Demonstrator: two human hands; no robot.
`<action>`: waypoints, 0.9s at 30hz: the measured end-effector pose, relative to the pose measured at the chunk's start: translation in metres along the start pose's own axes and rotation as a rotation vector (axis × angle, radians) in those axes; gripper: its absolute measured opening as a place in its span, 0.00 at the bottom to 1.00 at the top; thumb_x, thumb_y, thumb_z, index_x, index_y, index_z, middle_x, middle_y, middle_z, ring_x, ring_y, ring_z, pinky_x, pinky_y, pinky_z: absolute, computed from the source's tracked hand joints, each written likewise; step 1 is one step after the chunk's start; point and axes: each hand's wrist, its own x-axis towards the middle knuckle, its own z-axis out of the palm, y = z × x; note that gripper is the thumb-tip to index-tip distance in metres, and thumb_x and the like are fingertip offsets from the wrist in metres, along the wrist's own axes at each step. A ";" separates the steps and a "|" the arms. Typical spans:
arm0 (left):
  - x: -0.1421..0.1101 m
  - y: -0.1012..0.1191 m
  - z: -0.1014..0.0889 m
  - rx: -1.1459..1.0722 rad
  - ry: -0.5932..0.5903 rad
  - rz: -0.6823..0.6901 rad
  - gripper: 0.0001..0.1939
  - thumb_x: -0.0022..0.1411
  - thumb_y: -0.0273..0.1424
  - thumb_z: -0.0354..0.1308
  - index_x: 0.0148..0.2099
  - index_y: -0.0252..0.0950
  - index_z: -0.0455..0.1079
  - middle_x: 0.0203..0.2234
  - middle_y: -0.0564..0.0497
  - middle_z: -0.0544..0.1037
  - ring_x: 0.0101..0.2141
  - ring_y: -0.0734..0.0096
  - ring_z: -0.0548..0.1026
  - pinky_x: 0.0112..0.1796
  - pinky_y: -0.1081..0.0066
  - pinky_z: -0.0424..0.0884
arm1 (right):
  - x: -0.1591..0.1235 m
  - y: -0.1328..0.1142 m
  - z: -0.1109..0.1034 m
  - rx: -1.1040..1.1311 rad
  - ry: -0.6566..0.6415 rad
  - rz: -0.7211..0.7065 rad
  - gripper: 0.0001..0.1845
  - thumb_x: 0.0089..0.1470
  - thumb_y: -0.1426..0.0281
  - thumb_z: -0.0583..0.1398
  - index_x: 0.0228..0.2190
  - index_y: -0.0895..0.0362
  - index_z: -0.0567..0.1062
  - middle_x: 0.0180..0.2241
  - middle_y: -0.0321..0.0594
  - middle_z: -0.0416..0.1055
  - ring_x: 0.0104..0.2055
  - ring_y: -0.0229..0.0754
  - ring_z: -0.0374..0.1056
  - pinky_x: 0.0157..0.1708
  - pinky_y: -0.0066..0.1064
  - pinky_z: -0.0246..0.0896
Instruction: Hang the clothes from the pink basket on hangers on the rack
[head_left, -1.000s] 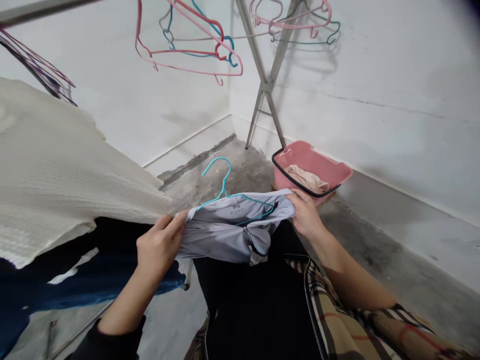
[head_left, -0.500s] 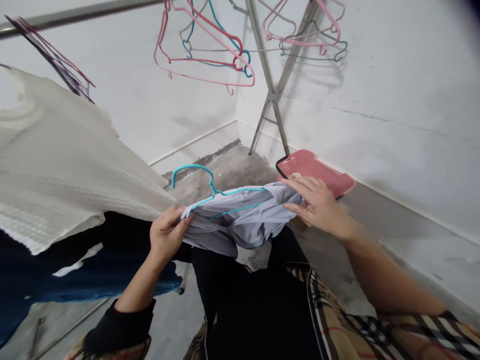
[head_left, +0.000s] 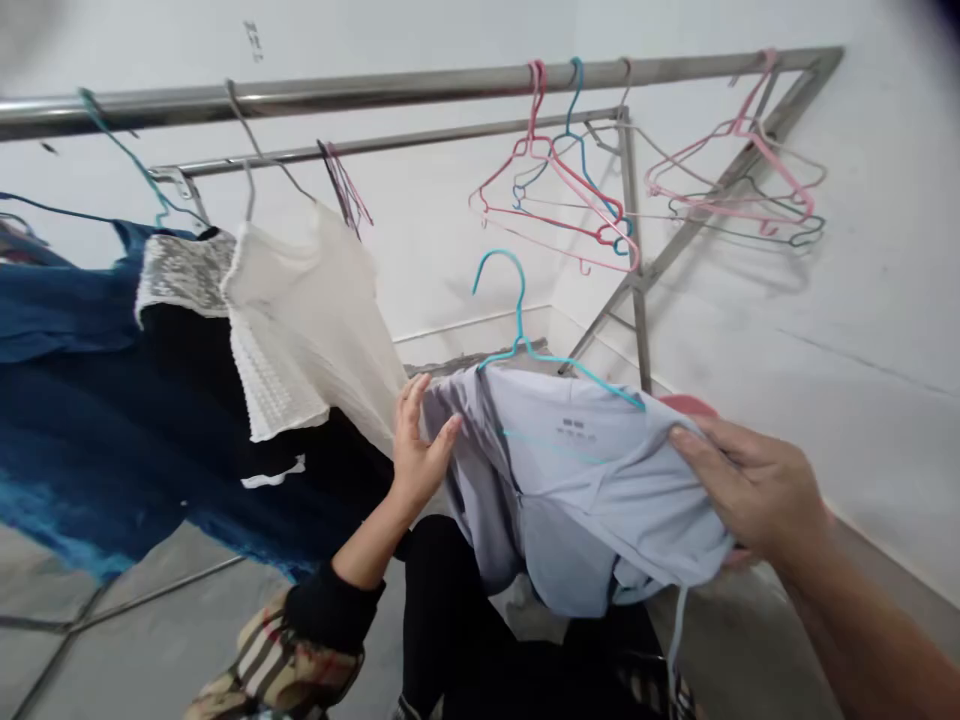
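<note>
A pale blue-grey garment (head_left: 585, 490) sits on a teal hanger (head_left: 517, 330), raised between my hands below the steel rail (head_left: 420, 85). My left hand (head_left: 420, 450) grips the garment's left shoulder, fingers closed on the cloth. Over on the other side, my right hand (head_left: 757, 490) pinches its right shoulder edge. The hanger's hook points up, free of the rail.
A white knit top (head_left: 307, 320), a black garment and a dark blue garment (head_left: 82, 400) hang on the rail at left. Several bare pink, blue and grey hangers (head_left: 570, 200) hang at right. The rack's leg (head_left: 637, 310) stands behind the garment; a pink basket rim (head_left: 686, 404) peeks over it.
The view has tilted up, showing the rail. Both hands have lifted the garment and hanger higher and turned it more upright; the pink basket is now mostly hidden.
</note>
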 end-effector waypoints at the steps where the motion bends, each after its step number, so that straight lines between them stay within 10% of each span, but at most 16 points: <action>1: -0.006 -0.008 0.004 0.032 0.059 -0.016 0.33 0.61 0.39 0.60 0.65 0.39 0.56 0.60 0.40 0.65 0.62 0.59 0.61 0.61 0.57 0.59 | 0.010 -0.005 0.003 0.014 0.044 0.003 0.10 0.57 0.62 0.60 0.34 0.52 0.81 0.27 0.35 0.77 0.27 0.43 0.72 0.26 0.31 0.66; 5: -0.064 -0.057 0.021 0.219 0.017 -0.165 0.32 0.63 0.39 0.55 0.66 0.36 0.54 0.59 0.37 0.66 0.60 0.54 0.63 0.60 0.52 0.60 | 0.059 -0.026 0.019 0.027 0.184 -0.023 0.12 0.58 0.61 0.59 0.32 0.54 0.80 0.24 0.35 0.73 0.25 0.41 0.67 0.23 0.31 0.60; 13: -0.226 -0.143 0.026 0.855 -0.762 -0.845 0.32 0.63 0.36 0.54 0.68 0.44 0.56 0.68 0.39 0.53 0.67 0.42 0.48 0.58 0.39 0.53 | 0.171 -0.070 0.078 0.109 0.292 -0.339 0.17 0.61 0.59 0.55 0.35 0.56 0.78 0.30 0.40 0.74 0.34 0.43 0.71 0.37 0.35 0.68; 20: -0.237 -0.153 0.018 0.836 -0.766 -0.905 0.29 0.66 0.41 0.49 0.68 0.49 0.55 0.68 0.42 0.52 0.66 0.45 0.51 0.56 0.40 0.56 | 0.255 -0.093 0.164 0.071 0.247 -0.381 0.21 0.64 0.60 0.49 0.52 0.56 0.70 0.51 0.44 0.71 0.57 0.49 0.65 0.59 0.47 0.61; 27: -0.243 -0.160 0.018 0.795 -0.731 -0.900 0.28 0.66 0.41 0.47 0.67 0.48 0.57 0.68 0.42 0.52 0.66 0.44 0.51 0.54 0.43 0.59 | 0.225 -0.115 0.217 -0.014 0.073 -0.290 0.21 0.62 0.69 0.50 0.55 0.57 0.69 0.47 0.46 0.74 0.54 0.51 0.68 0.58 0.48 0.62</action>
